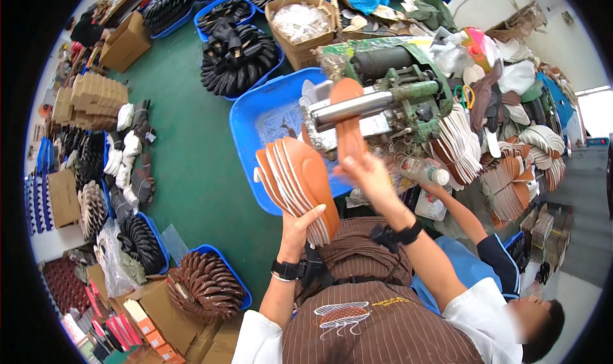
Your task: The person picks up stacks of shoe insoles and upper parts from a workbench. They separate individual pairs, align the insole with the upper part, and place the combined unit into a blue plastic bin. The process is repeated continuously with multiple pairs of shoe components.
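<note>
My left hand is closed round the lower end of a stack of tan insoles with white undersides, held upright and fanned a little. A single tan insole lies in the green roller machine, passing under its shiny metal roller, with its far end showing beyond. Slightly blurred, my right hand pinches the near end of that insole. Below the machine stands a blue tub, partly behind the stack.
A co-worker sits close on my right, one arm reaching toward a clear bottle. Bundled insoles and green-handled scissors lie right of the machine. Tubs of dark shoe parts and a cardboard box stand beyond it.
</note>
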Motion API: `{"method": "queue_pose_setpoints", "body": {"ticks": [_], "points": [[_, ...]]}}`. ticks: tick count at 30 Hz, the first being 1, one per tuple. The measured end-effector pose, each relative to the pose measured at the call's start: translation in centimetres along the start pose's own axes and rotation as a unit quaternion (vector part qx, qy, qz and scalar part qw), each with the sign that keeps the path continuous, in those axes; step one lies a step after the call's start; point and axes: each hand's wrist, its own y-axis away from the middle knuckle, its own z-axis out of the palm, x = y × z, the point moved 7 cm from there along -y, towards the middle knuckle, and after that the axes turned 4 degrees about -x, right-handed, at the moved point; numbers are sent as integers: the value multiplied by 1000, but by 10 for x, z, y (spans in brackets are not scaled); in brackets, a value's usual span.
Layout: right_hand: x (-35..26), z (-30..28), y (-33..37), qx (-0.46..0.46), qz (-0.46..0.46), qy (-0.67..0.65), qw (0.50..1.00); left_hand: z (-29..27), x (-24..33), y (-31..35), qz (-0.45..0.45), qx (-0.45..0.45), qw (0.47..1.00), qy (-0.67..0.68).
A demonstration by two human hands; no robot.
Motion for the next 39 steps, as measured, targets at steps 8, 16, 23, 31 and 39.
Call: {"method": "queue_pose_setpoints", "body": {"ticks": [8,16,23,31,39], "points": [[26,-26,36,76,-29,48,995,13,1,-2,20,3,999,-50],[-7,-21,-8,36,-8,43,998,10,-7,3,-9,-9,999,-48],[26,-3,35,-8,8,1,1000,28,-3,-5,28,-34,995,-93],[15,-12,36,40,-17,-31,999,7,-15,-1,15,-1,1000,-16],[-5,-44,-20,56,-64,40,996,-3,-8,5,-15,-15,996,91]]}}
